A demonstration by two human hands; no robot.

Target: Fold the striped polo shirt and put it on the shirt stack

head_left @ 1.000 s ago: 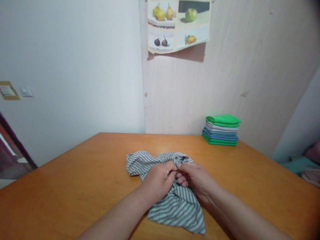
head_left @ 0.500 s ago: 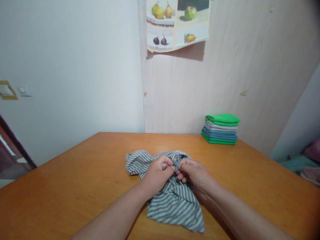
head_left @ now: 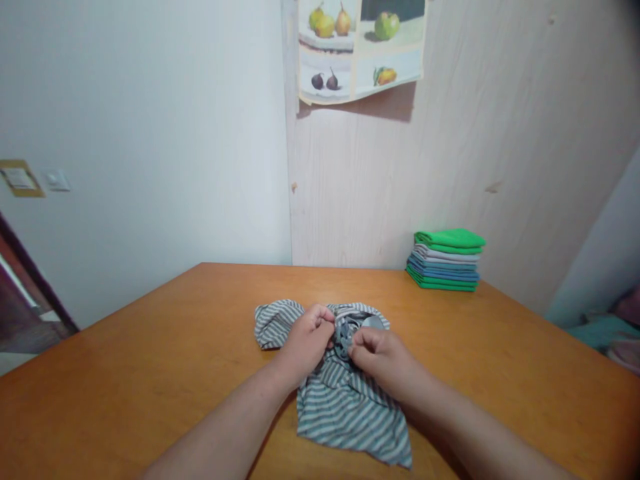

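Pale wall (head_left: 150,120), wood-grain panel (head_left: 360,187), fruit poster (head_left: 361,53) (lower edge slanting), wooden table (head_left: 175,347)

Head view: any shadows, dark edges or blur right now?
Head view: shadow on the wall beneath the fruit poster; dark upper-right corner. Head view: stripes on the striped cloth readable, but fine detail between left hand and right hand looks soft.

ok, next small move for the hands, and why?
Probably ease the left hand and right hand gently apart: their fingertips meet the grey bunched part from opposite sides, and the striped cloth around it lies crumpled, not flat.
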